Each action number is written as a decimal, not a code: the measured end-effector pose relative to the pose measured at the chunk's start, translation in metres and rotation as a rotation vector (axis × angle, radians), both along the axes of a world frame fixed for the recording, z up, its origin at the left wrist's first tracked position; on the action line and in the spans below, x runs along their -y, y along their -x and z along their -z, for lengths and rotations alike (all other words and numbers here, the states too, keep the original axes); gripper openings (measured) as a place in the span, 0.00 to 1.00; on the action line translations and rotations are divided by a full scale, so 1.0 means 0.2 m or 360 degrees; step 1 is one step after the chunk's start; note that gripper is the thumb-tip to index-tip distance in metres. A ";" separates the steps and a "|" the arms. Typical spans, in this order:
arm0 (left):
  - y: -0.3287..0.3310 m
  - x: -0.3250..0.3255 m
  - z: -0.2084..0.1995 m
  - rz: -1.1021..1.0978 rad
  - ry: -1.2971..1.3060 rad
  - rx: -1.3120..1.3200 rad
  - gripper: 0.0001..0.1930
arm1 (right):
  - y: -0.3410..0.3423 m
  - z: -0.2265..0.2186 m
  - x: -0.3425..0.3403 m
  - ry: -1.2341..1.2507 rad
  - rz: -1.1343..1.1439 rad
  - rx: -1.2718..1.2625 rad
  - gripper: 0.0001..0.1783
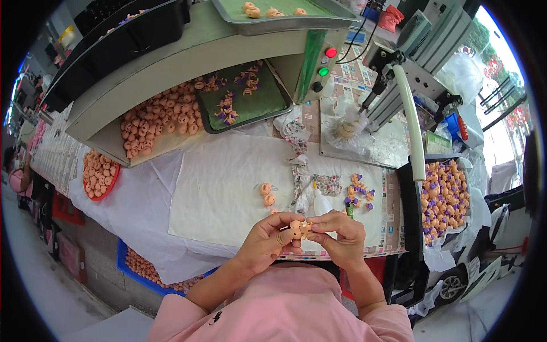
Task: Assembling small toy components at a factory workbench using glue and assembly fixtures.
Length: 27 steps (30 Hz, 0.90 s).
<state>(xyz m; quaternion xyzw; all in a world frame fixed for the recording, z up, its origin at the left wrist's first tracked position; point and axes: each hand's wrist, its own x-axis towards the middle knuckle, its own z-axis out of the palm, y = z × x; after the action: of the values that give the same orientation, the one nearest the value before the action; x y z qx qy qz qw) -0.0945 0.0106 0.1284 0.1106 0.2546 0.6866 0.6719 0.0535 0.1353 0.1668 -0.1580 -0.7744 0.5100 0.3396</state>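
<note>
Near the table's front edge, my left hand (pixel 266 238) closes its fingers and thumb round a peach-coloured doll head (pixel 295 230). Against it, my right hand (pixel 343 235) pinches a small doll part (pixel 308 226), pale with a bit of orange; the fingertips hide most of its shape. Head and part touch between my hands. Just beyond my left hand, a few more doll heads (pixel 269 200) lie on the white cloth (pixel 222 194). A white squeeze bottle (pixel 322 203) with a yellow tip stands beyond my right hand, beside several peach-and-purple doll bodies (pixel 354 194).
A shelf unit (pixel 239 48) holds heaped doll heads and a green-lined tray (pixel 253 122) with purple pieces. A press-like machine (pixel 370 108) stands at right, near a box of assembled figures (pixel 445 199). A red bowl (pixel 117 172) and blue crate (pixel 121 259) sit left; patterned cloth (pixel 327 184) lies centrally.
</note>
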 end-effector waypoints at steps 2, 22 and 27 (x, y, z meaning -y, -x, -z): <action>-0.03 -0.04 0.02 0.0041 0.0051 -0.0020 0.18 | -0.05 0.00 -0.06 -0.0037 -0.0074 0.0052 0.14; -0.19 -0.34 0.05 0.0243 0.0278 -0.0101 0.15 | -0.26 0.09 -0.36 0.0197 -0.0184 0.0046 0.10; -0.19 -0.37 0.02 0.0254 0.0270 0.0075 0.15 | -0.22 -0.09 -0.44 0.0047 -0.0163 0.0246 0.16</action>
<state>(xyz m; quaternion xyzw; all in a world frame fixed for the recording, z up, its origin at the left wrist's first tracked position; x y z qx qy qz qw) -0.0572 0.0848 0.1250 0.0571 0.2863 0.6094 0.7371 0.0975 0.2230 0.1844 -0.1621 -0.7976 0.5244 0.2501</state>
